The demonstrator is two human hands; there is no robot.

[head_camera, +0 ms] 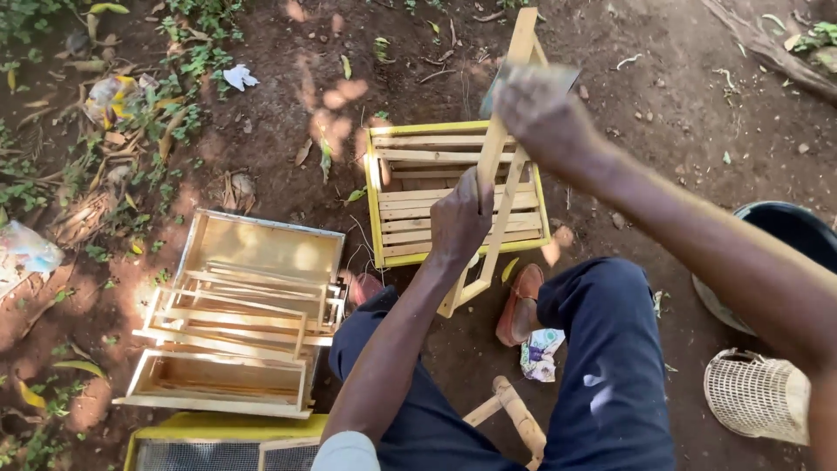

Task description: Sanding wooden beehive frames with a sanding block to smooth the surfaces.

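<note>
A: Left hand (459, 222)?
B: Fingers closed round the pale wooden rectangular frame (499, 166), held upright over the yellow-edged wooden slatted box (380, 187).
A: Right hand (542, 113)?
B: Blurred, gripping a flat grey tool (568, 77) at the frame's top.

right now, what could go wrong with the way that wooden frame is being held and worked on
The right hand is blurred with a flat tool at the top of the wooden frame, close to the left hand gripping its bar; a slip might hit those fingers. The frame stands tilted over the yellow box, so it could twist or drop onto the bars inside.
</note>
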